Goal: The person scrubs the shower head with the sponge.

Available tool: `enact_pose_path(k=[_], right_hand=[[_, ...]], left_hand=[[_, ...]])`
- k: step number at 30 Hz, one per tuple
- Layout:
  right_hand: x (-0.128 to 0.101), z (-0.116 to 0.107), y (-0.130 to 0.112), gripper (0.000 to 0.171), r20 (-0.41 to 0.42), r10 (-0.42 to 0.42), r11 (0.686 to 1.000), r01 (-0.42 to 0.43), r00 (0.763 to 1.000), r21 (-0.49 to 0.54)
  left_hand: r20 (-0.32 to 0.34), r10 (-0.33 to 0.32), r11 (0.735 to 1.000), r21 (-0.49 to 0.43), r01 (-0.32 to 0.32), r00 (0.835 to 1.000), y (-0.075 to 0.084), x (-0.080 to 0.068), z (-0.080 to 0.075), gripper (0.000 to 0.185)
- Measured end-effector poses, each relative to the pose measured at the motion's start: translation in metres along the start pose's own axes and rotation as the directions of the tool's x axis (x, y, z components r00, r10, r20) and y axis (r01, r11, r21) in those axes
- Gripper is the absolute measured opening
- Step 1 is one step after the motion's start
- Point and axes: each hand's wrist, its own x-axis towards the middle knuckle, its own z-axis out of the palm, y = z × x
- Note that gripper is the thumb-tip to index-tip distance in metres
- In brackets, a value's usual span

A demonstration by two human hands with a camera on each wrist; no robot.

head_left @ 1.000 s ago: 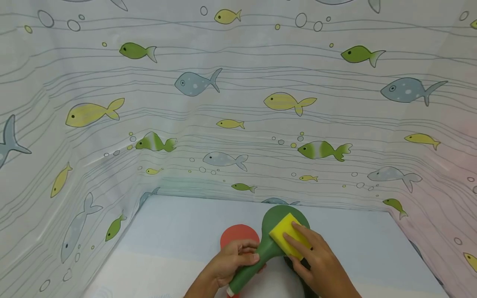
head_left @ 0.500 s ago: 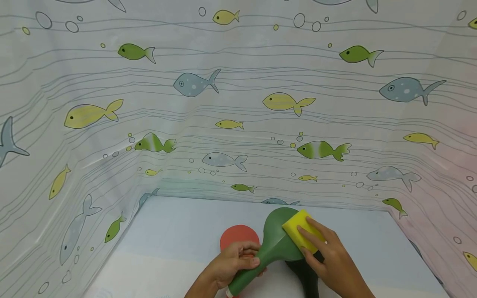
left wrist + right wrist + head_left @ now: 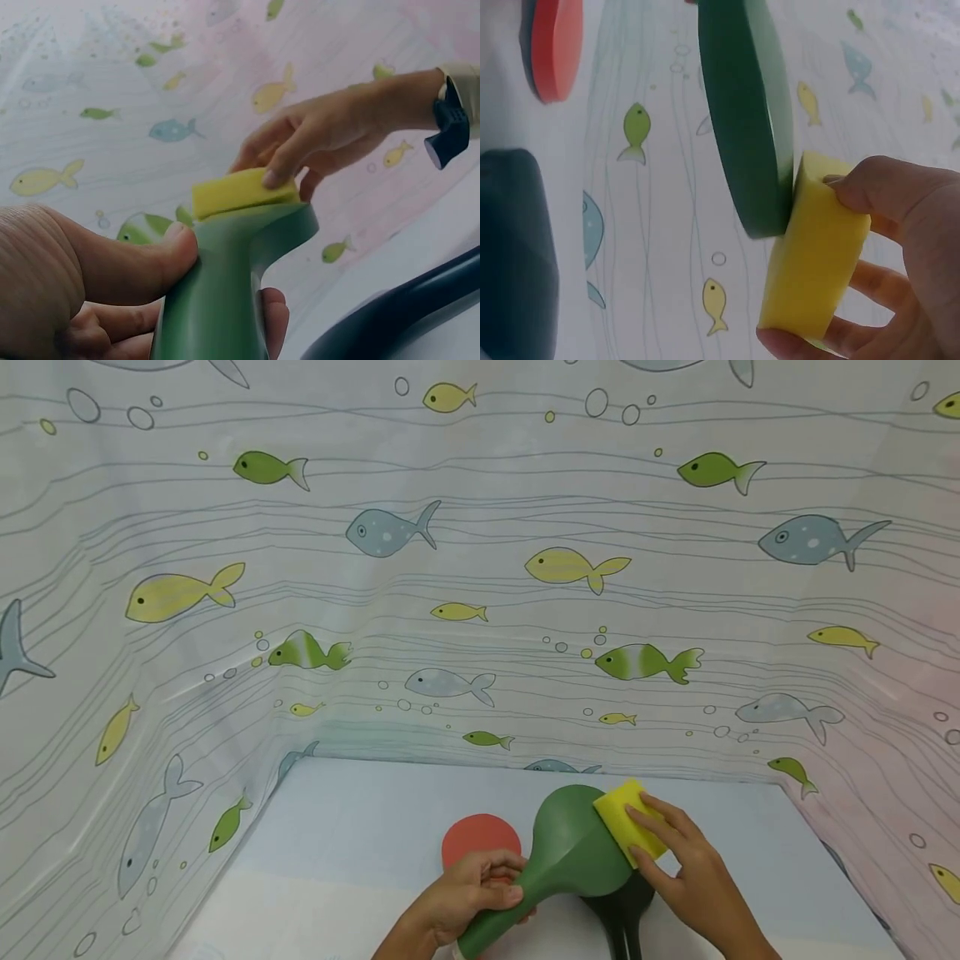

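Sponge (image 3: pixel 630 819) lower right of centre: plain bright yellow, no print. Paddle (image 3: pixel 570 853) under it: solid matte green, head and handle alike. Disc (image 3: pixel 480 840) left of the paddle: flat orange-red. Second paddle (image 3: pixel 622 910) at the bottom edge: very dark, near black; reads dark navy in the left wrist view. Table (image 3: pixel 360 827): pale blue, whiter toward the lower left. Curtain (image 3: pixel 480 568) filling the upper frame: white with thin grey wavy lines, outlined bubbles, and fish in green, yellow and grey-blue.
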Motion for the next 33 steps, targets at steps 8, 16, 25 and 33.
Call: enact_pose_path(k=[8, 16, 25, 33], right_hand=[[-0.001, -0.007, 0.028, 0.052, 0.007, 0.105, 0.983, -0.102, 0.994, -0.155], [-0.002, -0.023, 0.028, 0.052, -0.027, 0.135, 0.980, -0.138, 0.990, -0.146], [-0.003, 0.001, -0.045, 0.042, 0.001, -0.259, 0.962, 0.258, 0.966, -0.088], [-0.007, 0.039, -0.076, 0.041, -0.072, -0.548, 0.835, 0.542, 0.833, -0.092]], left_hand=[[0.034, -0.001, 1.000, 0.002, 0.001, 0.999, -0.001, 0.001, -0.001, 0.044], [0.015, 0.000, 1.000, 0.004, 0.000, 1.000, 0.000, -0.002, 0.000, 0.043], [-0.062, -0.015, 0.997, 0.070, 0.019, 0.998, -0.004, 0.000, 0.006, 0.039], [-0.036, 0.020, 0.996, 0.090, -0.016, 0.999, -0.004, 0.002, 0.009, 0.042]])
